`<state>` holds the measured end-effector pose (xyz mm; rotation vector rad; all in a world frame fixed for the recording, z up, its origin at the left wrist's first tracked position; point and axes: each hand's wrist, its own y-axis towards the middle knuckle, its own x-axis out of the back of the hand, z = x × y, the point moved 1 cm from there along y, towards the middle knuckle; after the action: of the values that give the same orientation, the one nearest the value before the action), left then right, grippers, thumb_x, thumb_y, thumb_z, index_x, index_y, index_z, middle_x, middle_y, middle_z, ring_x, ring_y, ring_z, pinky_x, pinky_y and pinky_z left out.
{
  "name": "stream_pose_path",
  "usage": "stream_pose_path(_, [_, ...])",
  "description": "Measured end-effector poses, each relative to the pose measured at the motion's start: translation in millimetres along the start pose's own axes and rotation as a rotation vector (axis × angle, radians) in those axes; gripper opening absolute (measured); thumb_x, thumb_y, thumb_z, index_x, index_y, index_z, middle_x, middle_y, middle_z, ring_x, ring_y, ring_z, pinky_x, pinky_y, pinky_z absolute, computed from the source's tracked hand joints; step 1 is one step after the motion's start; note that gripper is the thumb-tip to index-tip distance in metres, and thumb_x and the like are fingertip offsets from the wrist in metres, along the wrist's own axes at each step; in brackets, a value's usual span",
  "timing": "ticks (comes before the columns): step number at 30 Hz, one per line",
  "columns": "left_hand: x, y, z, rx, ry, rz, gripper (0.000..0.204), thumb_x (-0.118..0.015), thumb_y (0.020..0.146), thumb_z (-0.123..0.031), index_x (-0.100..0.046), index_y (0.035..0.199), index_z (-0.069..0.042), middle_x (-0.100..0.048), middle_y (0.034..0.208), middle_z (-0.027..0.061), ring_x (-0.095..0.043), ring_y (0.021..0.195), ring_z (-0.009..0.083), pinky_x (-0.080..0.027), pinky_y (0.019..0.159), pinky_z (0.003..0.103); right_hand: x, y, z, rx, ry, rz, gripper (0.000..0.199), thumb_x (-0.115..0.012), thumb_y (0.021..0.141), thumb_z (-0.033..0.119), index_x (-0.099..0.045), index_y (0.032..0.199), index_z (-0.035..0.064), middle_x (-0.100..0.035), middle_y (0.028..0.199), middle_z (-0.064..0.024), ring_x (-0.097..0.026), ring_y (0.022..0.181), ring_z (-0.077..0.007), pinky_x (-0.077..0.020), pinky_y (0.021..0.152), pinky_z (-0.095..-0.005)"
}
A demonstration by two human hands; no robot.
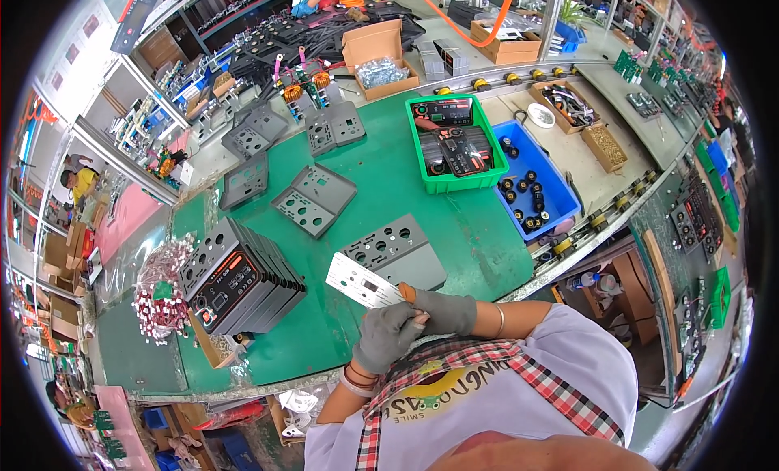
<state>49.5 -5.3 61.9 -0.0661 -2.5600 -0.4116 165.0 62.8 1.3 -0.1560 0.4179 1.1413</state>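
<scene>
Both hands, in grey gloves, are close together in front of my body at the table's near edge. A thin white label-like sheet with round and square cutouts (350, 280) sticks out from them to the upper left. My right hand (448, 312) is closed at the sheet's lower right end. My left hand (386, 338) is closed just below the sheet, its fingertips pinched against the right hand; what lies between them is hidden. Just beyond lies a grey bent metal panel with holes (410, 260), partly behind the sheet.
A stack of grey panels with black labels (264, 284) stands left, beside bundled red-and-white wires (162, 288). More bare panels (315, 199) lie farther back. A green bin (462, 184) holds black-faced parts; a blue bin (560, 197) holds black knobs. A cardboard box (373, 45) holds bagged parts.
</scene>
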Motion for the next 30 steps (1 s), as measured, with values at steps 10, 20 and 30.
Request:
stream_pose_path(10, [37,-34,7,0.088,0.221,-0.211,0.013,-0.062,0.068,-0.009,-0.055,0.077,-0.005,-0.054,0.07,0.0129,-0.055,0.06,0.0282,-0.044,0.054,0.034,-14,-10,55,-0.271,-0.056,0.087,0.081,-0.056,0.081,0.049,-0.024,0.139,0.003,-0.045,0.128,-0.012,-0.044,0.113,-0.0172,-0.0338,0.095,-0.0282])
stream_pose_path(20, [110,-228,92,0.618,1.093,-0.574,0.015,-0.055,0.082,-0.022,-0.051,0.083,-0.007,-0.051,0.071,0.0169,-0.05,0.064,0.0381,-0.04,0.056,0.047,-8,-10,31,-0.62,0.072,0.337,0.079,-0.063,0.078,0.04,-0.028,0.136,-0.0019,-0.054,0.115,-0.0155,-0.057,0.098,-0.0204,-0.0461,0.084,-0.0297])
stream_pose_path(30, [75,-434,129,1.678,0.904,-0.723,0.026,-0.057,0.078,-0.031,-0.058,0.098,-0.015,-0.062,0.095,0.0143,-0.061,0.084,0.0355,-0.049,0.073,0.046,7,-11,43,-0.392,0.146,-0.089,0.107,-0.074,0.061,0.053,-0.022,0.136,-0.0034,-0.046,0.126,-0.0221,-0.054,0.106,-0.0337,-0.0468,0.088,-0.0444])
